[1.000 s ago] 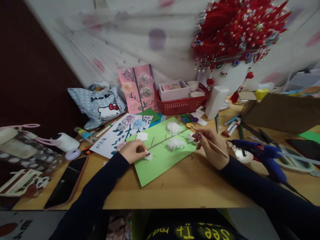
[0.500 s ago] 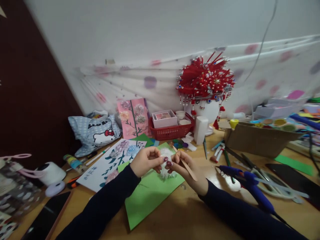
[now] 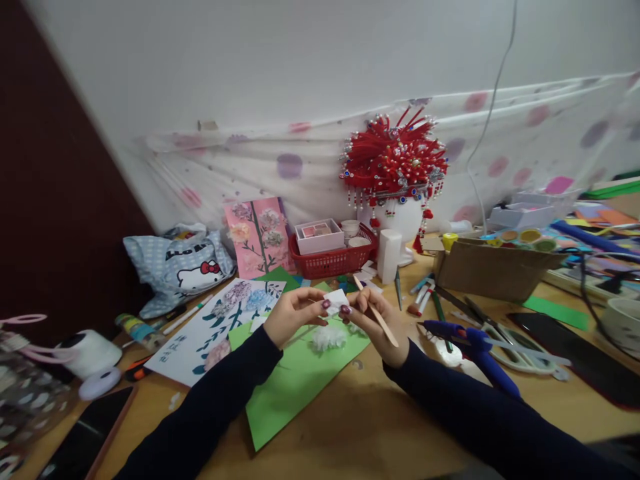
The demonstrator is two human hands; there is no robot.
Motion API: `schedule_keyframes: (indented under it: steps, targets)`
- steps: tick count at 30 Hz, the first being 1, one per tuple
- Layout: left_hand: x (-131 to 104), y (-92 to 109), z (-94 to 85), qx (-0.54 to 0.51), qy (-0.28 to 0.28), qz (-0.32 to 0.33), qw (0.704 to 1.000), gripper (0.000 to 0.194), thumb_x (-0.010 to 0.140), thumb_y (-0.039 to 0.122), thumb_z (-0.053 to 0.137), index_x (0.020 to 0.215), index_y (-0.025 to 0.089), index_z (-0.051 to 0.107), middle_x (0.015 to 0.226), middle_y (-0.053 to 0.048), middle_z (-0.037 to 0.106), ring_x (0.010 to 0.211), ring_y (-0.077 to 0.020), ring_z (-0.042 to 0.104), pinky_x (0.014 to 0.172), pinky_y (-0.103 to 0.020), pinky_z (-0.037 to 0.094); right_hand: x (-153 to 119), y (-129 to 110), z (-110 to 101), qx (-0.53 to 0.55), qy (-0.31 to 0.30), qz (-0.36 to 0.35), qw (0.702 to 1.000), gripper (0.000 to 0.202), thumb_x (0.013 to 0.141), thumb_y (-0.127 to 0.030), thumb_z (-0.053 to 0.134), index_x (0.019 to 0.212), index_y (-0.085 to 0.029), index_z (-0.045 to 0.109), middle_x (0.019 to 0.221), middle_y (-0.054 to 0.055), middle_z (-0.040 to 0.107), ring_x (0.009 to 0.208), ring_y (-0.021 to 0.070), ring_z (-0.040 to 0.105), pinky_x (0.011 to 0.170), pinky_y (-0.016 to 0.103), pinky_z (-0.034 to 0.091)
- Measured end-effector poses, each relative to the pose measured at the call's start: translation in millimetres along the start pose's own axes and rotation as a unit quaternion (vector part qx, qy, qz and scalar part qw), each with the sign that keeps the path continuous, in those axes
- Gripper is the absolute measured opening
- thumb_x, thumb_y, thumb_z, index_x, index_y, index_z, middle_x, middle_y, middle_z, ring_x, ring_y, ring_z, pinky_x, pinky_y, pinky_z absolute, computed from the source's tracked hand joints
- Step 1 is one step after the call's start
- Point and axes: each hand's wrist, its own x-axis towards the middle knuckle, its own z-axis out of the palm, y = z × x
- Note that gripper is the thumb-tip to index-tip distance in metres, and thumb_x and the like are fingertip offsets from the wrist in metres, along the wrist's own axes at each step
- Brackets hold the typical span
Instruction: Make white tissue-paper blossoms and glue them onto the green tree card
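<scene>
Between the thumbs and fingertips of my left hand (image 3: 296, 315) and my right hand (image 3: 376, 325), a small white piece of paper (image 3: 336, 301) is pinched. Across the right palm lies a pale wooden stick (image 3: 384, 327) with a tapered end, also gripped by that hand. Below the hands a white ruffled paper flower (image 3: 329, 339) rests on a light green sheet (image 3: 295, 393). More white ruffles show partly behind the right fingers. To the left, a white card (image 3: 200, 333) carries coloured ruffled flowers and dark green leaves.
A pink flower card (image 3: 257, 240) leans by a red basket (image 3: 333, 262). Behind stands a red beaded headdress (image 3: 397, 160). On the right are a blue glue gun (image 3: 473, 350), scissors (image 3: 525, 363), markers (image 3: 423, 297) and a cardboard box (image 3: 493, 270). A phone (image 3: 87, 433) lies front left.
The hands have risen off the white ruffled flower, which now shows below them. A small white paper has come into sight between the fingertips. The view has shifted slightly right.
</scene>
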Motion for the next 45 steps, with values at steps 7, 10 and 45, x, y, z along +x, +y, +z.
schedule_keyframes:
  steps: [7,10,45]
  targets:
    - [-1.4,-8.2,8.3,0.002,0.018,-0.006,1.0,0.045,0.044,0.04,0.086,0.063,0.01,0.06,0.06,0.0,0.061,0.055,-0.0092,0.058,0.059,-0.026,0.054,-0.2,-1.5,-1.5,-0.025,-0.003,-0.023,0.999,0.041,0.069,-0.044,0.073,0.07,-0.022,0.037,0.072,-0.002,0.055,0.059,0.0107,0.052,0.054,0.025,0.043]
    - [-1.9,-6.1,7.7,0.008,0.018,-0.007,1.0,0.044,0.043,0.04,0.086,0.061,0.01,0.06,0.057,0.001,0.059,0.052,-0.0083,0.057,0.058,-0.026,0.054,-3.1,-3.2,-1.0,-0.042,0.035,-0.058,0.997,0.038,0.072,-0.042,0.071,0.07,-0.022,0.038,0.071,-0.003,0.051,0.057,0.0097,0.048,0.053,0.024,0.042]
    - [-8.2,-6.4,2.5,0.196,-0.071,0.034,0.977,0.034,0.057,0.029,0.08,0.069,0.014,0.051,0.065,0.002,0.059,0.056,-0.0081,0.057,0.052,-0.019,0.047,-7.0,2.7,-2.2,0.007,-0.034,0.046,0.998,0.042,0.068,-0.038,0.075,0.065,-0.021,0.037,0.07,0.001,0.065,0.058,0.012,0.062,0.057,0.027,0.052]
